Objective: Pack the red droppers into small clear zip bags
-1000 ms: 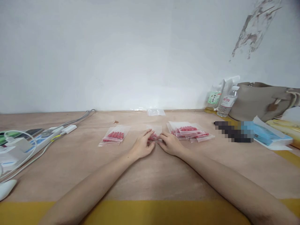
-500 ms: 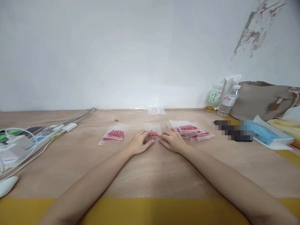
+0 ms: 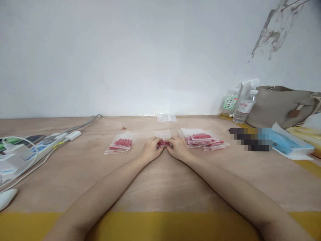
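Between my two hands, at the middle of the table, is a small clear zip bag (image 3: pixel 163 134) with red pieces in its near part. My left hand (image 3: pixel 152 149) is closed on the bag's left side. On its right side my right hand (image 3: pixel 177 148) grips it too, thumb and fingers together. My fingers partly hide the red pieces. To the left lies a small pile of zip bags (image 3: pixel 121 143) holding red, rod-like pieces. Just right of my right hand, a larger spread of overlapping zip bags (image 3: pixel 203 138) holds similar red pieces.
A flat clear bag (image 3: pixel 167 118) lies by the wall. On the left are a power strip (image 3: pixel 47 146) with cables and a white mouse (image 3: pixel 7 198). At right stand two bottles (image 3: pixel 245 107), a grey handbag (image 3: pixel 277 105) and a blue-and-white packet (image 3: pixel 292 142).
My hands have drawn in on the middle bag. Fingers that rested loosely at its sides are now closed on it, and the near part with the red pieces looks bunched up.
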The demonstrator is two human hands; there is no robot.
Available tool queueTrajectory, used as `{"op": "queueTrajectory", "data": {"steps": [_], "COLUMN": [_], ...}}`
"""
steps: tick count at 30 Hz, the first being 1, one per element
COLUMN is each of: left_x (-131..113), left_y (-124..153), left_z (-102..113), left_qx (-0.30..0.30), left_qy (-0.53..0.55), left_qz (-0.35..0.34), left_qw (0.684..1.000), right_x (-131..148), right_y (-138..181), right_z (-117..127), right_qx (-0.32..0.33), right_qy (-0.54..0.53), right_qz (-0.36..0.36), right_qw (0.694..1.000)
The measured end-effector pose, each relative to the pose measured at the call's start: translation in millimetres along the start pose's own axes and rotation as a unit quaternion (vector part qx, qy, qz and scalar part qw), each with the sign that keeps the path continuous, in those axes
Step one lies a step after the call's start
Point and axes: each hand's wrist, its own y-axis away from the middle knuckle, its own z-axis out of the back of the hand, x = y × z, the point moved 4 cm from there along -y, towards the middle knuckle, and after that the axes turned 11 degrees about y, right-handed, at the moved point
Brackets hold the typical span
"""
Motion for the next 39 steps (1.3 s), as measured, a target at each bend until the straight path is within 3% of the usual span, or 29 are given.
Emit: {"op": "queueTrajectory", "data": {"steps": [6,18,32,39], "left_x": [-2.4,-6.3,-5.4,0.2], "left_y": [2.2,5.0,5.6,3.0], "left_z": [1.3,3.1,6.2,1.4], "left_qx": [-0.016,-0.030,-0.046,-0.031], "left_qy": [-0.004,0.008,-0.008,-0.015], "left_qz": [0.008,0.007,-0.001,0.001], "left_qw": [1.000,0.999,0.999,0.999], "right_x": [1.3,7.7,1.6,3.1], "right_y": [1.4,2.9,1.6,1.0], "right_z": [2.3,5.6,2.3,2.7], "right_qx": [-0.024,-0.078,-0.039,-0.037], "right_qy": [-0.003,0.086,0.043,0.050], "right_qz": [-0.006,0.092,0.023,0.040], "right_qw": [1.000,0.989,0.998,0.997]}}
